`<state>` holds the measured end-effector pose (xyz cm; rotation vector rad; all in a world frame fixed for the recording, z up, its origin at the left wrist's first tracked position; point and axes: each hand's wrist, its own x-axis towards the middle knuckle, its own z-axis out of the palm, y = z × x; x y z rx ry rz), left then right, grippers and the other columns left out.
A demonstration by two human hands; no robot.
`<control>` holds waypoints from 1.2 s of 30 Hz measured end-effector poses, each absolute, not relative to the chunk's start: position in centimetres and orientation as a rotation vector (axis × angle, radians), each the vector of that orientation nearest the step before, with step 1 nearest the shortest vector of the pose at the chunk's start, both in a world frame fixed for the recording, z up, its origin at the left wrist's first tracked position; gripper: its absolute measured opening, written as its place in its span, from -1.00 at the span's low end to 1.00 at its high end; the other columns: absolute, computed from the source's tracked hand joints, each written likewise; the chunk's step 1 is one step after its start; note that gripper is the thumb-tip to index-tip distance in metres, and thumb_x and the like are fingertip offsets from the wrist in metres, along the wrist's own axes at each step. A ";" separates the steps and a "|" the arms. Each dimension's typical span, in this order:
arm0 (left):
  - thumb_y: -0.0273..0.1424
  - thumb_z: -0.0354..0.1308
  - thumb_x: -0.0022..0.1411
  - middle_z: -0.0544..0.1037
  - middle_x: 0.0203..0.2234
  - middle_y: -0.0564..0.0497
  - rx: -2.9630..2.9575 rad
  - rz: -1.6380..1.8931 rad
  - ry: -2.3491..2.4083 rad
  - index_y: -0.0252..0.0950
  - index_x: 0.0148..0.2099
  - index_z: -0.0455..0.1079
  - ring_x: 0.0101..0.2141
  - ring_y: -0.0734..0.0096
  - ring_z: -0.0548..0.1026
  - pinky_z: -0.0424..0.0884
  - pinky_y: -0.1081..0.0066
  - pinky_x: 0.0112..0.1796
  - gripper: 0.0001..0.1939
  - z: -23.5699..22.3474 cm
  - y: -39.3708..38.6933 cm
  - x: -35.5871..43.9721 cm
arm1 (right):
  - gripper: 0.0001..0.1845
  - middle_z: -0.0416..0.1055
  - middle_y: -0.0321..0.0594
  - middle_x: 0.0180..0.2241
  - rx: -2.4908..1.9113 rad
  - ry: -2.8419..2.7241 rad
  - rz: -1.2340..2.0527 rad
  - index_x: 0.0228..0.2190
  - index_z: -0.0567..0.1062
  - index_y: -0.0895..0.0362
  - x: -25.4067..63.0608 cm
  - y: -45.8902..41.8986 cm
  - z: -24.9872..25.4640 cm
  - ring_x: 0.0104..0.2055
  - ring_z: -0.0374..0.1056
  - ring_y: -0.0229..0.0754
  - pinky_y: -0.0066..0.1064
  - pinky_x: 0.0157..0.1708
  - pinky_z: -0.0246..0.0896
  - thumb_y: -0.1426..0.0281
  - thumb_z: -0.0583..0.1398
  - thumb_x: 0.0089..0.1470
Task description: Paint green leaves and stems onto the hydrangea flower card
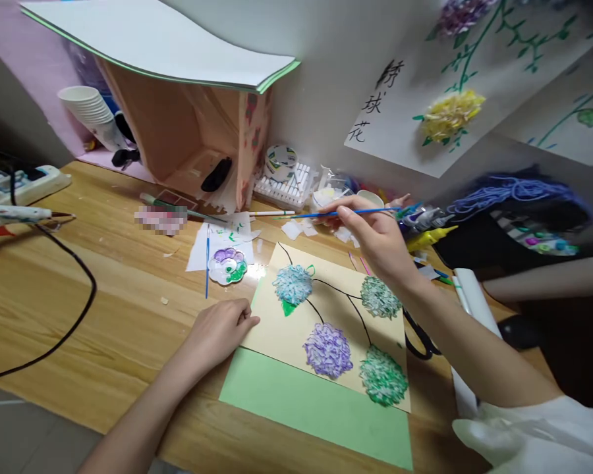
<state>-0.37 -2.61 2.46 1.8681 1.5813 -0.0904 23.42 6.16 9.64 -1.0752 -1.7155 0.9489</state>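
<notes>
Starting at the far left, I see a white tool [14,214] on the wooden table [123,283], with a black cord [91,276] looping near it. A stack of paper cups [86,105] stands farther back. Next come a thin blue brush [207,263] lying on the table and, just beside it, a flower-shaped palette [219,271] with purple and green paint. My left hand [225,332] rests at the left edge of the cream sheet [277,329], its fingers curled in and gripping nothing that I can see. That sheet lies on a green sheet [316,415], in front of me. Across it run black stems joining a blue flower [293,284] with a green leaf [288,307], a purple flower [327,351], a grey-green flower [380,296] and a green flower [384,375]. Above its far edge, my right hand [373,234] pinches a slim blue paintbrush [306,215] between thumb and fingers, its tip pointing left; I cannot tell whether that tip touches anything. Past my hand lies a yellow tube [429,238].
</notes>
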 end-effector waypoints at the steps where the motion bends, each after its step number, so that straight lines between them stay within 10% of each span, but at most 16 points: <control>1: -0.21 -0.07 0.26 0.53 -0.40 0.01 1.866 -0.078 1.579 -0.23 -0.41 0.28 -0.34 0.27 0.46 0.11 0.42 -0.42 -0.72 2.5 -2.6 -0.4 | -0.82 0.47 -0.25 -0.32 -1.117 -1.663 0.974 -0.28 0.50 0.06 24.6 5.8 9.5 -0.23 0.39 -0.24 -0.38 -0.23 0.27 0.28 0.12 0.15; 36: -0.19 -0.13 0.28 0.53 -0.37 0.03 1.786 -0.062 1.710 -0.21 -0.34 0.29 -0.31 0.25 0.45 0.12 0.41 -0.40 -0.72 2.5 -1.6 -0.4 | -0.84 0.37 -0.21 -0.30 -1.348 -1.782 0.669 -0.33 0.40 0.07 29.0 2.4 5.7 -0.18 0.31 -0.13 -0.28 -0.13 0.15 0.36 0.03 0.18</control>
